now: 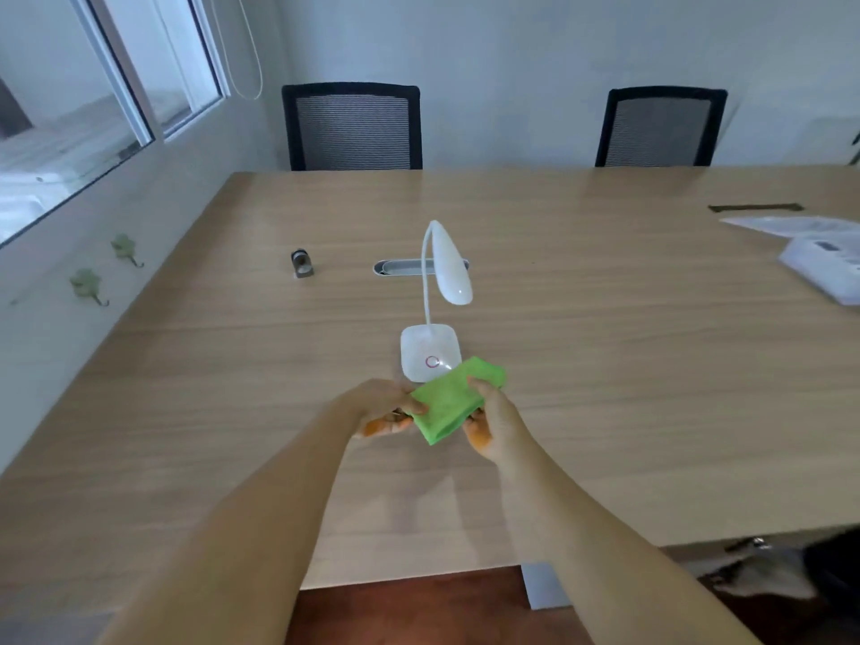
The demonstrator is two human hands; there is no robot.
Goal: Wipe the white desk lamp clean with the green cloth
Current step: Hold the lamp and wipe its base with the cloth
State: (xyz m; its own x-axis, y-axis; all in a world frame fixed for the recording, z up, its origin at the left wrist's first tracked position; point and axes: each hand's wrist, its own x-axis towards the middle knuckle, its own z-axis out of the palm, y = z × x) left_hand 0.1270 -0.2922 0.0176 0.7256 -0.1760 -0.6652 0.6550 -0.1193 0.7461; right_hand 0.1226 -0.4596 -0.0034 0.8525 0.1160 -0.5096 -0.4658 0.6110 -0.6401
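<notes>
A white desk lamp point(430, 351) stands upright in the middle of the wooden table point(605, 365). It has a square base with a pink ring button, a thin curved neck and a drooping oval head. Just in front of the base I hold a folded green cloth point(453, 400) above the table between both hands. My left hand point(384, 409) grips its left edge and my right hand point(491, 423) grips its right side. The cloth's far corner overlaps the near right corner of the lamp base in view.
A small metal object point(301, 263) stands at the left of the table, and an oval cable slot point(405, 267) lies behind the lamp. Papers and a white box point(823, 260) are at the far right. Two black mesh chairs point(353, 128) stand at the far edge.
</notes>
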